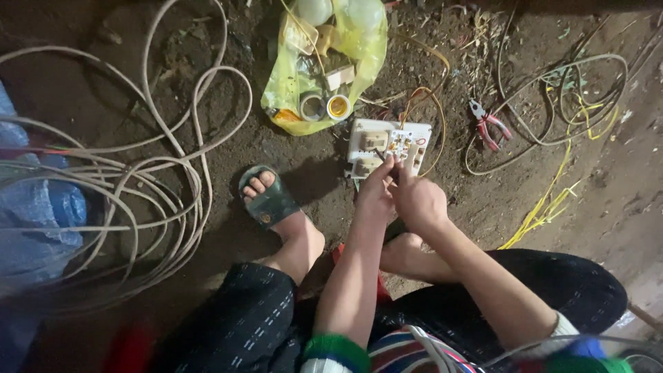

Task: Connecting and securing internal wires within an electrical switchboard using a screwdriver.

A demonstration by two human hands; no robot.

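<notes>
Your left hand pinches a thin dark tool and your right hand points a finger onto the white switchboard, which lies on the dirt just ahead of both hands, long axis left-right.

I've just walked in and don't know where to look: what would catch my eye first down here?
First, the two hands meeting at the centre: the left hand and the right hand both press on a white switch board lying on the dirt floor. Just above it sits a bright yellow plastic bag with tape rolls, and pale cable loops sprawl to the left. Red-handled pliers lie to the right.
</notes>
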